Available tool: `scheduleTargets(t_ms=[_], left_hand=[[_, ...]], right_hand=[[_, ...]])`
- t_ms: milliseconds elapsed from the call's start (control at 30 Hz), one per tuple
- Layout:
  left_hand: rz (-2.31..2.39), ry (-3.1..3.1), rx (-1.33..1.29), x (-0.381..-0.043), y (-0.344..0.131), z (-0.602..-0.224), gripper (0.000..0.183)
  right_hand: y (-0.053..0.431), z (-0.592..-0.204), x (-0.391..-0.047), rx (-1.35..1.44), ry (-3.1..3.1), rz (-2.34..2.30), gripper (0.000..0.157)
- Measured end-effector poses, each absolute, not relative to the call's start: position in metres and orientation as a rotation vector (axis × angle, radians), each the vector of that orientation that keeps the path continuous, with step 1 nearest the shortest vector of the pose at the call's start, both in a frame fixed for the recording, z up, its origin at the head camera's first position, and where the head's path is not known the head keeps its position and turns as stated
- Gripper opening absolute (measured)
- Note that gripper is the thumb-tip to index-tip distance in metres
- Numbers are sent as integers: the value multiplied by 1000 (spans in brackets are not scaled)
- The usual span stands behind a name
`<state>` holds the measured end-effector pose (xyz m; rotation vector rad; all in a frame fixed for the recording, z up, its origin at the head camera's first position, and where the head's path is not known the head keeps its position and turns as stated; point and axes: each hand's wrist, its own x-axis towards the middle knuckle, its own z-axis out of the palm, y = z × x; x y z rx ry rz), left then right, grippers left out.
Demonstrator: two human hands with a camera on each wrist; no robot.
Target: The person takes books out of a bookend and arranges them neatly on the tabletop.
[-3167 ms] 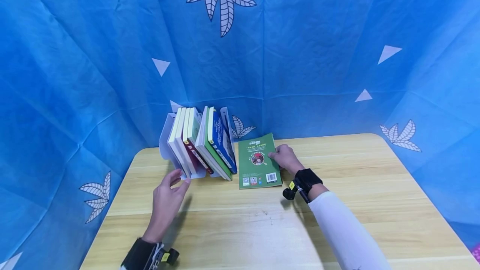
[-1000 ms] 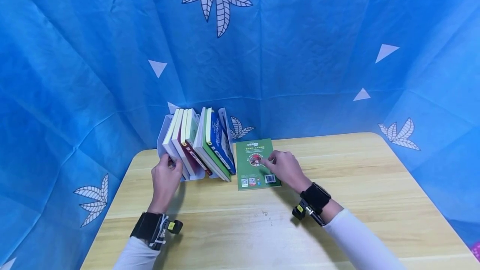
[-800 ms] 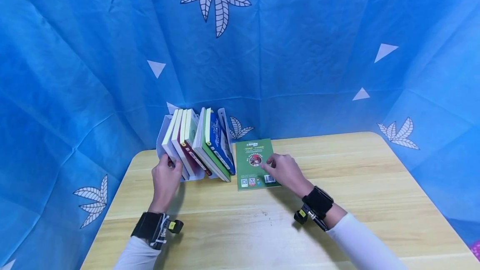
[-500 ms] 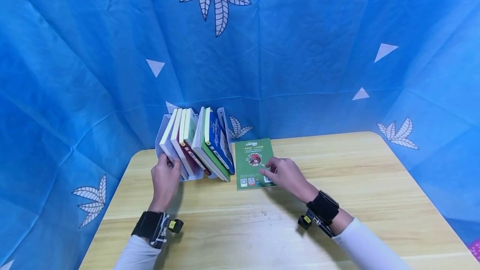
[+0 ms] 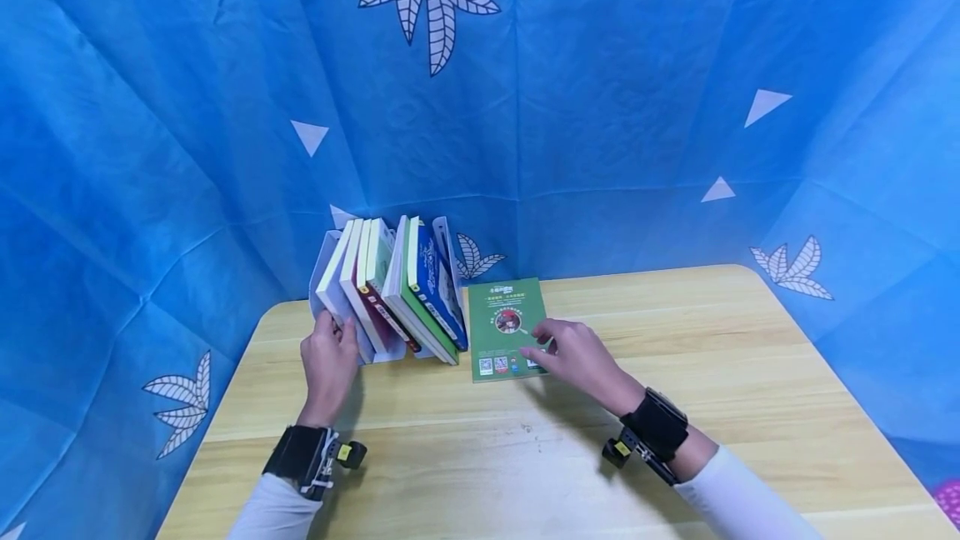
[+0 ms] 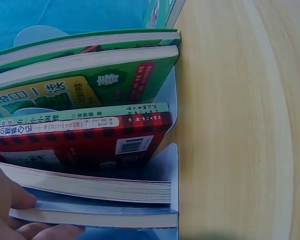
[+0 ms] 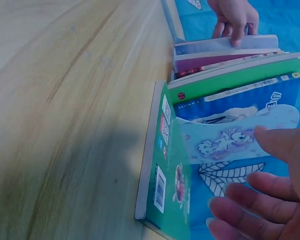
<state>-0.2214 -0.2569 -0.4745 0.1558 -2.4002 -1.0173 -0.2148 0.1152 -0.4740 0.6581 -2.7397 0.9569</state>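
Several books lean side by side between two pale bookends at the back left of the table. My left hand (image 5: 328,369) pinches the leftmost book (image 6: 115,219), thumb on one side and fingers on the other, in the left wrist view. A blue-covered book (image 5: 437,286) leans at the row's right end, beside the right bookend (image 7: 230,142) with a pony picture. Right of the row, a green book (image 5: 506,307) lies flat, back cover up. My right hand (image 5: 585,361) hovers over its right side, fingers relaxed and holding nothing, as the right wrist view shows.
The light wooden table (image 5: 465,457) has a rounded back edge. Blue cloth (image 5: 615,107) with leaf prints hangs behind and at both sides. The left bookend (image 5: 322,263) stands behind my left fingers, at the row's end.
My left hand has moved from in front of the row to the leftmost book and pinches it. My right hand has let go of the green book, now lying flat, and drawn slightly toward me.
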Motion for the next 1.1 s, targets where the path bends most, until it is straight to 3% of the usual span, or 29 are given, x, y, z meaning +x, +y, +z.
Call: scheduleTargets(t_ms=[233,500,1100], left_hand=[[-977,-2369,167,-216,-257,-477,20],[-1059,-2391,180,-202,-258,-476,34],[-1160,-2424,252,-167,-261,-467,39]], right_hand=[[116,-472,-212,668,-2732,992,32],[116,-469,-209,684,-2711,1050,31],[112,-463,-203,676,-2694,1078,34]])
